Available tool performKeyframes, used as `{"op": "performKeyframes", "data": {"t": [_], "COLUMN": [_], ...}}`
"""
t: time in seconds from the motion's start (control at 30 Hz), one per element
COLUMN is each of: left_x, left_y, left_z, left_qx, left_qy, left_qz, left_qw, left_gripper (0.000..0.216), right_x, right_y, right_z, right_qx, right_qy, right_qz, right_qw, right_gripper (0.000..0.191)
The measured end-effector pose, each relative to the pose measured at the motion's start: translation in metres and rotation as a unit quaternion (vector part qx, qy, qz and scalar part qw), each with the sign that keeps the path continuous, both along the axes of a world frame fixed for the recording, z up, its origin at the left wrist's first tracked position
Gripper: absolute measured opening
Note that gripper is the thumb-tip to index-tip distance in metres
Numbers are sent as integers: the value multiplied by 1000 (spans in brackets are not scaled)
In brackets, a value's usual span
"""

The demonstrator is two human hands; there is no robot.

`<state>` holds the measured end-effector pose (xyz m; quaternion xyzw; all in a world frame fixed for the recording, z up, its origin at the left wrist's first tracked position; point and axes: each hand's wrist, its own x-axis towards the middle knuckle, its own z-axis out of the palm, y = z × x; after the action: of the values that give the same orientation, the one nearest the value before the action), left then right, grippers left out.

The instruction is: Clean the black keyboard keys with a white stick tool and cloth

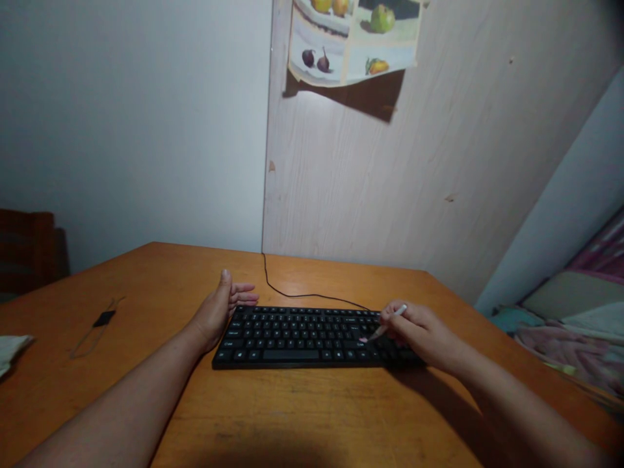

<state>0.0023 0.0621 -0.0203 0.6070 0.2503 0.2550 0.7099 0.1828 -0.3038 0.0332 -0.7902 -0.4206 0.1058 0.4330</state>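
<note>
Two bare hands at a black keyboard (292,337), which lies flat on a wooden table (292,416), between the fingers of one hand and those of the other. The left hand (217,313) stands on edge at the keyboard's left end, its fingers extended and holding nothing, the thumb pointing up; whether the palm touches the casing cannot be told. The right hand (423,333) is closed in a pen-like pinch on a slender pale tool (377,333), whose rear end projects above the fingers. To the left of these fingers and below them, the tool's pinkish tip (363,340) is at the keys toward the right of the letter block; contact is too small to judge. A thin black cable (295,295) runs from just behind the right fingers, along the keyboard's rear side, to the table's far edge, beyond the left fingertips. Well to the left of the left fingers lies a pale looped cord (88,341) with a black piece (104,318); farther left, a whitish cloth (12,351).
</note>
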Motion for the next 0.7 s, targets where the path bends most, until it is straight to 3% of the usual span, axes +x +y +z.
{"op": "performKeyframes", "data": {"t": [0.13,0.47,0.7], "left_x": [0,-2,-2], "left_y": [0,-1,-2], "left_z": [-1,2,2], "left_qx": [-7,-10,-7], "left_qy": [0,7,8], "left_qz": [0,2,3], "left_qw": [1000,1000,1000], "left_gripper": [88,89,88], "right_x": [-2,33,36], "right_y": [-12,15,36], "right_z": [10,-3,-9], "right_qx": [-4,38,106], "right_qy": [66,-65,-51], "right_qz": [-2,-112,-155], "right_qw": [998,991,981], "right_gripper": [24,35,38]}}
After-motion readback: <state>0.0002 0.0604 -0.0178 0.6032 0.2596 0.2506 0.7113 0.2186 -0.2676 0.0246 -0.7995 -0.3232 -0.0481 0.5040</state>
